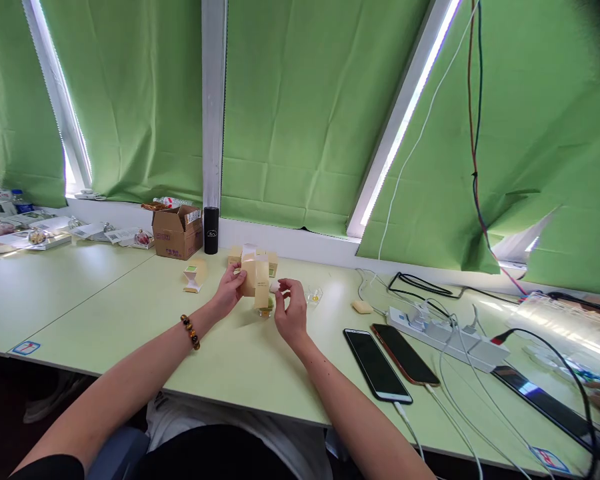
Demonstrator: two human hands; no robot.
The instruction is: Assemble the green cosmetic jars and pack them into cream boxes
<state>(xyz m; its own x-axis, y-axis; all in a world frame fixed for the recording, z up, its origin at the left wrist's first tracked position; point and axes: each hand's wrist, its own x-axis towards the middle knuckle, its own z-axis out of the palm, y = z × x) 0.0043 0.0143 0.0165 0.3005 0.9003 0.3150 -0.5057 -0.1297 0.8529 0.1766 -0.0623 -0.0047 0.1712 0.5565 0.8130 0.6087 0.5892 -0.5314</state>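
Observation:
My left hand (231,288) grips a cream-coloured cardboard box (262,283), its flat panels raised above the table. Close by on the right, my right hand (291,310) is closed, thumb and fingertips on a small white piece (274,287) whose kind I cannot make out. Under the box, partly hidden by it, is a small glass jar (265,310) with something green in it. Small cream boxes (235,256) stand behind my hands. To the right of my right hand sits a small clear glass container (314,295). An opened cream carton (193,277) lies to the left.
A brown cardboard box (177,233) and a black tumbler (211,231) stand at the back. On the right are phones (377,365), a white power strip (440,339), several cables and a small beige block (362,307). Papers with small ornaments (37,237) lie far left.

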